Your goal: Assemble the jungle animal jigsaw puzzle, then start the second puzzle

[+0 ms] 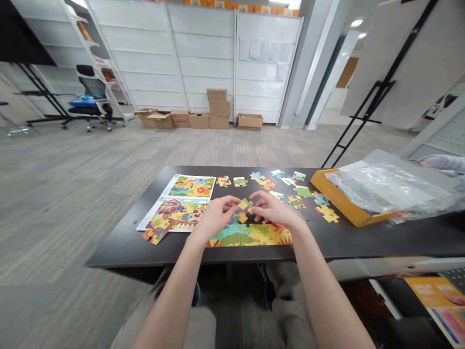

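Between my two hands is a small jigsaw puzzle piece with green and yellow on it, tilted above the partly joined puzzle. My left hand pinches its left side with thumb and fingers. On the right edge, my right hand grips it with bent fingers. The joined part shows green bushes, blue water and yellow ground along the table's near side. Left of it lies a printed picture sheet with animal and farm scenes, and a strip of joined pieces overlaps its near corner.
Loose puzzle pieces are scattered on the far and right parts of the black table. An orange open box holding clear plastic wrap stands at the right. Cardboard boxes line the far wall, and a whiteboard stand is at right.
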Available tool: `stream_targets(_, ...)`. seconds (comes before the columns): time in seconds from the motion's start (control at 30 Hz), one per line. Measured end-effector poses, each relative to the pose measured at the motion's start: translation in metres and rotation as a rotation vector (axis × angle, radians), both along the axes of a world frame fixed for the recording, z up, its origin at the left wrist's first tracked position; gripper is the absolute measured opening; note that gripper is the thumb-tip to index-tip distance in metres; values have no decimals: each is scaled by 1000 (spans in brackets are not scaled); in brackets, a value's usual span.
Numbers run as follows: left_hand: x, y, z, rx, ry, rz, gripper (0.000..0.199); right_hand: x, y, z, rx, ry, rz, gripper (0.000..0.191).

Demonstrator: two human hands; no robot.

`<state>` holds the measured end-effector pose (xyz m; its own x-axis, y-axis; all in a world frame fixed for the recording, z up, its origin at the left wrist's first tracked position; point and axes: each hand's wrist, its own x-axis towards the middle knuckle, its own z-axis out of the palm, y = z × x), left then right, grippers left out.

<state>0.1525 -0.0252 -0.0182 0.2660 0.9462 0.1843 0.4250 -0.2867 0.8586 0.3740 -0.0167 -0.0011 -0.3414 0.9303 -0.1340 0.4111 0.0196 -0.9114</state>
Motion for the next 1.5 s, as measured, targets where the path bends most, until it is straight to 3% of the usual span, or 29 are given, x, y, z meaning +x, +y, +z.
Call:
stream_targets(0.1,4,1,-1,29,16,4,22,7,1,-4,103,-87,132,39)
stream_targets(0.17,7,2,-1,24,6,0,22,9,2,-7,159,-82,142,33)
stream_targets(0.27,12,1,-1,25,-39,-2,20,8,3,-7,184,-36,108,25)
stream_targets(0.47,16,-4,7,6,-84,-18,19,6,3,-3,223,21,41,26)
stream_targets(0.73,15,-12,13,-159,-169,-74,28,4,7,-6,314,145,-49,22)
stream_targets(0.97,13,-12,15,-169,-208,-56,37,0,7,-1,275,164,8,22)
stream_targets(1.17,9,-14,17,-180,-202,-2,43,3,5,2,194,174,-10,33)
stream_targets(1.33,8,-14,19,-194,-235,22,51,7,4,-2,83,170,71,43)
stream_targets(1.5,5,-14,17,-213,-221,-8,51,3,6,-5,81,153,89,37)
